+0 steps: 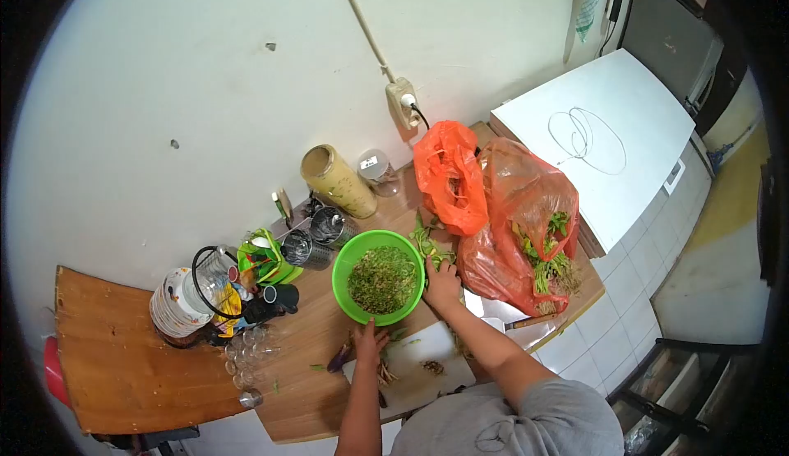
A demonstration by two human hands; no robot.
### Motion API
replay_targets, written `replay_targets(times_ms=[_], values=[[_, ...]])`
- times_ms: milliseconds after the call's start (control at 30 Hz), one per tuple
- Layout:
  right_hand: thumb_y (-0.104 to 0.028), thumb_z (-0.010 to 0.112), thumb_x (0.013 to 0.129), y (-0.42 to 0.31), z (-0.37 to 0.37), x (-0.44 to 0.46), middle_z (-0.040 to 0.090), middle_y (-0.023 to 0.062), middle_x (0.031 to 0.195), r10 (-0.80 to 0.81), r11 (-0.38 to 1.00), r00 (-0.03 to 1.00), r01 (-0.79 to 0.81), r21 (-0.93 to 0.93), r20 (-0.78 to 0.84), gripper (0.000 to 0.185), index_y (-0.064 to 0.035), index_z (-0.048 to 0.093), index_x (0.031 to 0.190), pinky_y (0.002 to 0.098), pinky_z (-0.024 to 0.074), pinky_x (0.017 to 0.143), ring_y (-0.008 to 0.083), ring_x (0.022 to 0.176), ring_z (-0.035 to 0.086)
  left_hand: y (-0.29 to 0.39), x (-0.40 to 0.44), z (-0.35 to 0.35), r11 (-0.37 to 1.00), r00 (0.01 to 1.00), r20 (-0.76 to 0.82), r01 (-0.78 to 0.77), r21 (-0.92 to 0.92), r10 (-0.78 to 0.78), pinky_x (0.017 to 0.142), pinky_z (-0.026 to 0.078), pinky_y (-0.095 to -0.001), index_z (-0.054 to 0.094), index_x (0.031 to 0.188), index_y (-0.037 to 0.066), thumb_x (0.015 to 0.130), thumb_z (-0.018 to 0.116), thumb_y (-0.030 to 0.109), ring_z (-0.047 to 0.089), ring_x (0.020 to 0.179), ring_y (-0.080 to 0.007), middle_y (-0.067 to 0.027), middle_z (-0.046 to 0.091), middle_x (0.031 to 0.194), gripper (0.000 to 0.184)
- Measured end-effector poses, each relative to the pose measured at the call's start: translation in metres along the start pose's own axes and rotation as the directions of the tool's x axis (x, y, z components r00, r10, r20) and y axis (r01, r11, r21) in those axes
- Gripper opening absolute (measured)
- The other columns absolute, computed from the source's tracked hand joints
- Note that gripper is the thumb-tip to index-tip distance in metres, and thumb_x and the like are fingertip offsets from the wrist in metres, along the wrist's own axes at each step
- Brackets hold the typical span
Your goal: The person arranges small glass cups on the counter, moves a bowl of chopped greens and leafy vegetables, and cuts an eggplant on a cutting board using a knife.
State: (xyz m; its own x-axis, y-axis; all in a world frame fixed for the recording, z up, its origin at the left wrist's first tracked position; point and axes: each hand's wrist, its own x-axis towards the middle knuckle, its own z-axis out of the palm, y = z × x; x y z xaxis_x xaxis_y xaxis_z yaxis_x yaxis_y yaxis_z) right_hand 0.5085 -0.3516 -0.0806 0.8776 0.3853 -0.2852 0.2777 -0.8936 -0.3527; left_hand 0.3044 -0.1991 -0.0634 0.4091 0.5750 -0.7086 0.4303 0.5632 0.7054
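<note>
A bright green plastic bowl [338,279] holds finely chopped greens [382,282]. At its near edge, my left hand [371,343] grips the bowl. My right hand [443,286] is closed against the bowl's right side. Just below the bowl lies a white cutting board [419,367] with a small dark heap of scraps [433,367] and some pale cut stems [385,372]. A purple eggplant-like piece [339,359] rests beside my left hand. Loose green leaves [431,243] lie behind my right hand.
Red plastic bags [526,251] with leafy stems stand at the right, near a knife [526,322]. Behind the bowl are metal mesh holders [307,250], a yellowish roll [339,181] and a clear jar [378,172]. Stacked plates [174,308] and several glasses [246,357] stand left.
</note>
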Motion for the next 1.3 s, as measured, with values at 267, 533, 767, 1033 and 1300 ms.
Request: replay_targets(times_ms=[267, 533, 767, 1033, 1300], values=[[-0.024, 0.075, 0.08, 0.025, 0.015, 0.023, 0.051, 0.0228, 0.113, -0.171, 0.979, 0.984, 0.176, 0.101, -0.057, 0.07, -0.0121, 0.045, 0.143, 0.0438, 0.0513, 0.087, 0.0395, 0.103, 0.058, -0.008, 0.024, 0.0, 0.965, 0.995, 0.01, -0.092, -0.244, 0.097, 0.097, 0.05, -0.0504, 0.039, 0.14, 0.013, 0.094, 0.051, 0.004, 0.056, 0.112, -0.0316, -0.0132, 0.048, 0.135, 0.049], [-0.015, 0.074, 0.079, 0.026, -0.012, 0.011, 0.055, 0.0221, 0.12, -0.133, 0.936, 0.983, 0.083, 0.342, 0.123, 0.067, -0.0135, 0.049, 0.141, 0.0439, 0.0512, 0.091, 0.039, 0.11, 0.059, 0.003, -0.046, -0.026, 0.887, 0.99, -0.012, -0.128, -0.443, 0.137, 0.062, 0.053, -0.0308, 0.052, 0.116, 0.01, 0.089, 0.05, -0.001, 0.058, 0.072, -0.0164, -0.0057, 0.061, 0.098, 0.029], [-0.015, 0.078, 0.078, 0.069, -0.03, -0.017, 0.054, 0.0221, 0.136, -0.247, 0.472, 0.927, -0.141, 0.87, 0.284, 0.073, -0.0012, 0.045, 0.143, 0.0355, 0.0464, 0.099, 0.0282, 0.121, 0.056, 0.038, -0.061, -0.003, 0.894, 0.986, 0.004, -0.152, -0.421, 0.169, 0.059, 0.051, -0.0308, 0.052, 0.106, 0.01, 0.088, 0.051, 0.001, 0.053, 0.063, -0.0137, -0.0038, 0.06, 0.088, 0.02], [-0.009, 0.077, 0.081, 0.106, -0.152, -0.071, 0.058, 0.0124, 0.129, -0.091, 0.036, 0.931, -0.351, 0.936, 0.353, 0.074, 0.0071, 0.039, 0.143, 0.0321, 0.0443, 0.099, 0.0185, 0.117, 0.055, 0.06, -0.037, 0.061, 0.96, 0.985, 0.104, -0.108, -0.26, 0.139, 0.092, 0.05, -0.0476, 0.046, 0.124, 0.011, 0.094, 0.049, 0.008, 0.059, 0.108, -0.0265, -0.0103, 0.056, 0.124, 0.03], [-0.003, 0.074, 0.081, 0.135, -0.175, -0.09, 0.064, 0.0074, 0.118, -0.044, -0.116, 0.962, -0.272, 0.955, 0.269, 0.062, -0.0004, 0.047, 0.137, 0.0303, 0.0475, 0.093, 0.0163, 0.107, 0.061, 0.042, 0.006, 0.132, 0.964, 0.977, 0.153, -0.11, -0.243, 0.15, 0.083, 0.056, -0.0444, 0.045, 0.126, 0.009, 0.097, 0.048, 0.008, 0.063, 0.098, -0.0235, -0.0113, 0.055, 0.121, 0.03]])
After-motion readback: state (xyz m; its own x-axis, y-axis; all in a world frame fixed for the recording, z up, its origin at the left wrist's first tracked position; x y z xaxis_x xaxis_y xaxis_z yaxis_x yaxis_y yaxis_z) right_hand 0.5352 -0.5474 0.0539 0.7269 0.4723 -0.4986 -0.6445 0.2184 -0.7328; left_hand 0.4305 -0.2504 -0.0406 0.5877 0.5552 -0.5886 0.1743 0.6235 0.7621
